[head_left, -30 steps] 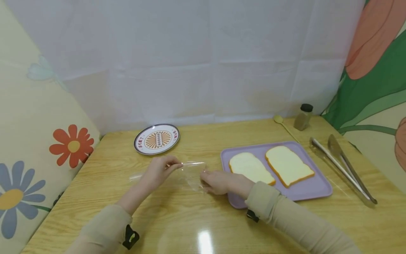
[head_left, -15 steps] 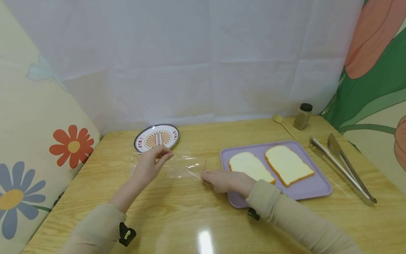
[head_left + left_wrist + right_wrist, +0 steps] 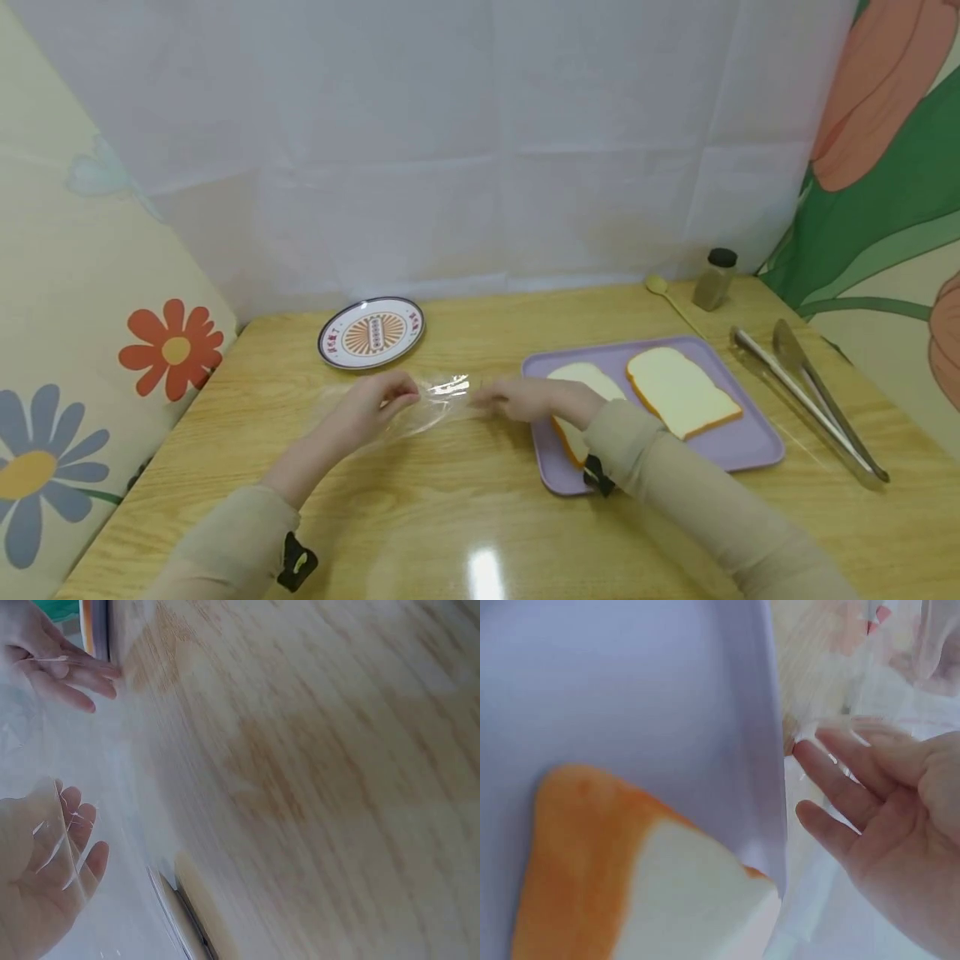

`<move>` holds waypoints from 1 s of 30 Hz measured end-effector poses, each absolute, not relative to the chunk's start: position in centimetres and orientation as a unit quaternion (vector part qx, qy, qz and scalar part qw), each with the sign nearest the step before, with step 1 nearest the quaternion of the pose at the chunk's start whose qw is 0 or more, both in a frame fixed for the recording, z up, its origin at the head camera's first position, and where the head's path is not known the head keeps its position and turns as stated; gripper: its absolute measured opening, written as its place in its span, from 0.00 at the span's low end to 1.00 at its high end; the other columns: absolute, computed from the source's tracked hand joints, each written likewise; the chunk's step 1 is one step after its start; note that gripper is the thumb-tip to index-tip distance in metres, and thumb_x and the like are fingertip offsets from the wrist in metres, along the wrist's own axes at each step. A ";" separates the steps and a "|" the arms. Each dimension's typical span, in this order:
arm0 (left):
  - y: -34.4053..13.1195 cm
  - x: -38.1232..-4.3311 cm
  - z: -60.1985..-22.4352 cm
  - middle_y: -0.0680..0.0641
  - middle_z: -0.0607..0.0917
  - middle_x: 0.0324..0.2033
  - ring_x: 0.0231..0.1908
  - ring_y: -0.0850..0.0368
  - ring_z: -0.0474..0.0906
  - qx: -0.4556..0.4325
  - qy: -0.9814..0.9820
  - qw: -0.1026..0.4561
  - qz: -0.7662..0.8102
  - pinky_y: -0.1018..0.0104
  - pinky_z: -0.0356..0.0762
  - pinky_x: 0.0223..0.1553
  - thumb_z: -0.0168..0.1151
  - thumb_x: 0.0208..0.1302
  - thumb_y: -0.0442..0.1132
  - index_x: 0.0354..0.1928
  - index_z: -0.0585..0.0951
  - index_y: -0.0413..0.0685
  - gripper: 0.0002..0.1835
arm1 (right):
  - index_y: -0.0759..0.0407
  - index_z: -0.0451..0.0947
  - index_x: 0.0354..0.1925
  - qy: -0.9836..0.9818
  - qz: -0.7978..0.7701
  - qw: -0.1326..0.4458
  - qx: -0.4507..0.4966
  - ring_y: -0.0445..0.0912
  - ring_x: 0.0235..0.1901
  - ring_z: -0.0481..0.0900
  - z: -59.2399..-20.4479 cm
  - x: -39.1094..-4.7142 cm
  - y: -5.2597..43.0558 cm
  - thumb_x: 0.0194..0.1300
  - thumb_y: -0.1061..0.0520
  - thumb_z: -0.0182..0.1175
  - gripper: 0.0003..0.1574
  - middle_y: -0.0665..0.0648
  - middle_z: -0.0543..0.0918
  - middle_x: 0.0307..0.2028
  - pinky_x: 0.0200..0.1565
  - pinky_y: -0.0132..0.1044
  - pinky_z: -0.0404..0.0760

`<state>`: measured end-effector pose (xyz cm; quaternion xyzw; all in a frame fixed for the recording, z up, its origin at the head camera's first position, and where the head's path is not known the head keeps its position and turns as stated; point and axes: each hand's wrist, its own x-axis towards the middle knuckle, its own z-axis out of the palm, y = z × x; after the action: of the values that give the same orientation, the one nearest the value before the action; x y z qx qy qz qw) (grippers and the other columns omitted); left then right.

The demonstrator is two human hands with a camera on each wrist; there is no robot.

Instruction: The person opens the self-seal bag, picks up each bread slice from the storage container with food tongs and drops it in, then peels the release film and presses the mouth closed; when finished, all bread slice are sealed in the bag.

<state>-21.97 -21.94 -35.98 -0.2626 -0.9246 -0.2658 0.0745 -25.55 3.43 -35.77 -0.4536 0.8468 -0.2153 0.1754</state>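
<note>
A thin piece of clear plastic film (image 3: 442, 404) stretches between the two hands and shines under the light. At its left side my left hand (image 3: 369, 410) pinches it between thumb and fingertips. In the left wrist view the film lies in front of the palm and fingers (image 3: 56, 877). My right hand (image 3: 525, 398) holds the film's other side near the tray's left edge. Seen from the right wrist, that hand (image 3: 900, 825) has its thumb and index finger at the film's edge, the other fingers loosely bent. The film's full shape is hard to make out.
A purple tray (image 3: 731, 454) with two bread slices (image 3: 686, 392) is partly under my right forearm. Behind stands a round printed plate (image 3: 352, 357). At the right are metal tongs (image 3: 802, 408), a yellow spoon (image 3: 657, 285) and a black-capped jar (image 3: 715, 279).
The left hand moved left and away, drawing the film wider, then came back a little. The right hand has shifted slightly away from the body, and the film is now gathered between the hands.
</note>
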 end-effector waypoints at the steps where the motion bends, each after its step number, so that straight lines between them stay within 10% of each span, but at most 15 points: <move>1: -22.0 -21.9 -36.0 0.51 0.83 0.27 0.31 0.61 0.79 -0.261 -0.925 0.073 -0.268 0.67 0.79 0.34 0.60 0.61 0.31 0.30 0.79 0.44 0.03 | 0.68 0.72 0.58 0.843 -0.216 0.163 -0.464 0.54 0.57 0.75 -35.8 -25.7 3.4 0.68 0.69 0.44 0.22 0.64 0.79 0.54 0.63 0.39 0.71; 14: -21.5 -21.5 -36.5 0.49 0.84 0.25 0.28 0.58 0.80 -0.247 -0.919 0.109 -0.287 0.64 0.83 0.34 0.63 0.58 0.30 0.29 0.79 0.42 0.03 | 0.65 0.77 0.45 0.845 -0.227 0.178 -0.450 0.39 0.30 0.69 -36.8 -26.1 2.1 0.67 0.51 0.56 0.18 0.52 0.76 0.29 0.35 0.28 0.71; 21: -21.3 -21.3 -37.0 0.49 0.84 0.25 0.28 0.59 0.80 -0.253 -0.911 0.134 -0.297 0.67 0.83 0.33 0.64 0.57 0.29 0.29 0.79 0.42 0.03 | 0.61 0.68 0.63 0.835 -0.270 0.194 -0.438 0.37 0.21 0.69 -37.5 -25.6 0.8 0.71 0.54 0.50 0.25 0.51 0.74 0.21 0.31 0.27 0.72; 25: -21.2 -21.3 -37.2 0.48 0.85 0.25 0.28 0.59 0.80 -0.265 -0.903 0.154 -0.299 0.66 0.82 0.33 0.63 0.58 0.29 0.29 0.79 0.42 0.03 | 0.56 0.64 0.66 0.843 -0.266 0.188 -0.428 0.46 0.42 0.79 -37.9 -25.2 0.2 0.71 0.48 0.51 0.29 0.60 0.82 0.45 0.50 0.35 0.77; 30: -21.3 -21.4 -37.5 0.49 0.84 0.25 0.27 0.59 0.79 -0.270 -0.899 0.183 -0.293 0.67 0.81 0.31 0.63 0.57 0.28 0.29 0.80 0.42 0.03 | 0.56 0.50 0.72 0.846 -0.209 0.189 -0.453 0.53 0.72 0.50 -37.9 -24.6 -0.3 0.68 0.44 0.53 0.42 0.59 0.54 0.72 0.73 0.45 0.50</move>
<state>-21.41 -21.34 -37.53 -0.2700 -0.8986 -0.2933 0.1832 -24.58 -0.32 -37.90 -0.4534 0.8457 -0.2085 0.1891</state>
